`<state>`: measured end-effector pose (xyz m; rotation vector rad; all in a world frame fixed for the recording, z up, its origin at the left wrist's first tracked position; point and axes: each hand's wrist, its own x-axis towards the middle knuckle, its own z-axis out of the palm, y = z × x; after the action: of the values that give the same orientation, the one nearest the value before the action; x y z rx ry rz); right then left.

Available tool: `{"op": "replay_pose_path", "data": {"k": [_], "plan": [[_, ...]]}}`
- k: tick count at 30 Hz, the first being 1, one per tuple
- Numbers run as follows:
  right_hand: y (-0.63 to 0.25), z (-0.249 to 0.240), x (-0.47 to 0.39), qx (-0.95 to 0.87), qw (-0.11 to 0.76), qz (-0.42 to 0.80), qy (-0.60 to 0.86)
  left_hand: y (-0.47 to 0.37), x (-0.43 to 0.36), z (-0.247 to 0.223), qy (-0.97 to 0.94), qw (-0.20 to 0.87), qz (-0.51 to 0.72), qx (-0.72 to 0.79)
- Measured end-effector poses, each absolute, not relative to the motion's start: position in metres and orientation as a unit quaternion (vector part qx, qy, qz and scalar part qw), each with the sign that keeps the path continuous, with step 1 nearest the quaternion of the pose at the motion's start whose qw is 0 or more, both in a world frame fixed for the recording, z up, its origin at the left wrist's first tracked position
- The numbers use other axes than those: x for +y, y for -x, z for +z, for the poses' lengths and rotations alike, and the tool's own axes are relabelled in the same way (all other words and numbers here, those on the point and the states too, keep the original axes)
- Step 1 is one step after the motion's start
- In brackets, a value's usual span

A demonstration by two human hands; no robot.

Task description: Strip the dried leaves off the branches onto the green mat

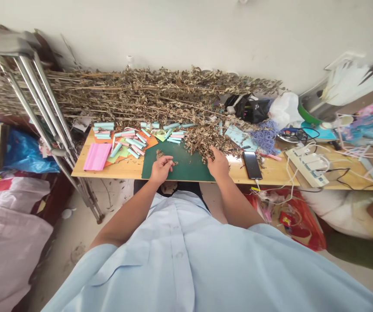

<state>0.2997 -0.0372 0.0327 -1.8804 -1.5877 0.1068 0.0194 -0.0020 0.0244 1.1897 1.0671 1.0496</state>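
A green mat (186, 167) lies on the wooden table, with a loose pile of dried leaves (205, 141) over its right back part. My left hand (162, 168) is over the mat's left part, its fingers pinched together beside a small clump of dried leaves (159, 153); what they hold is too small to make out. At the pile's front edge, my right hand (218, 162) touches the leaves with its fingers apart. Several blue and pink paper rolls (134, 143) and a pink paper stack (97, 157) lie to the left.
Long dried stalks (124, 95) line the table's back by the wall. On the right are a phone (252, 165) with a cable, a power strip (306, 164) and purple yarn (266, 138). Crutches (48, 104) stand at the left. A person's arm shows at the far right.
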Motion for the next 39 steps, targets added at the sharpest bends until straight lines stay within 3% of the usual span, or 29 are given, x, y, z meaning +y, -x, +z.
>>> {"op": "replay_pose_path", "data": {"k": [16, 32, 35, 39], "plan": [[-0.252, 0.028, -0.003, -0.516, 0.447, 0.27, 0.679, -0.023, 0.001, 0.01, -0.509, 0.571, 0.467, 0.444], [-0.237, 0.03, -0.01, -0.571, 0.461, 0.236, 0.637, -0.023, 0.0, 0.011, -0.505, 0.573, 0.465, 0.447], [-0.245, 0.035, -0.013, -0.592, 0.433, 0.236, 0.638, -0.023, 0.0, 0.01, -0.505, 0.574, 0.464, 0.447], [-0.257, 0.048, -0.017, -0.645, 0.331, 0.173, 0.666, -0.024, 0.0, 0.008, -0.508, 0.575, 0.468, 0.438]]}}
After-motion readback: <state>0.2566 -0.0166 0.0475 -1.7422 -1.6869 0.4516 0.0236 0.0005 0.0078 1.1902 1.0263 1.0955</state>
